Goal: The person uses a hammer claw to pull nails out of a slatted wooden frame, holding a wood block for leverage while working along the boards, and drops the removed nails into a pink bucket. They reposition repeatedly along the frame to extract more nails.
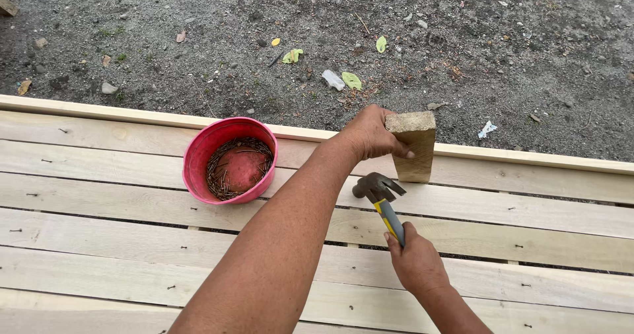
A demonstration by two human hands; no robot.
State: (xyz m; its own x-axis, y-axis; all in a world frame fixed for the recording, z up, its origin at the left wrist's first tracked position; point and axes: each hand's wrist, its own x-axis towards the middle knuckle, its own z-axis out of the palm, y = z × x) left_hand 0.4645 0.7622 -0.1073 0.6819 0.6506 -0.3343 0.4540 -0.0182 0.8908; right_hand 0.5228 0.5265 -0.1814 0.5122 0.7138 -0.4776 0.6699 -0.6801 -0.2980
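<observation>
My left hand [367, 134] grips a short wooden block [414, 146] that stands upright on the far planks of a slatted wooden panel [99, 202]. My right hand [416, 261] holds a claw hammer [381, 196] by its yellow and grey handle. The hammer's head hovers just left of the block's base, above the planks. My left forearm crosses the panel from the bottom edge toward the block.
A pink plastic bowl [200, 150] with rusty nails around its bottom sits on the planks at the left. Nail heads dot the boards. Beyond the panel's far edge lies gravelly ground [462, 50] with leaves and bits of litter.
</observation>
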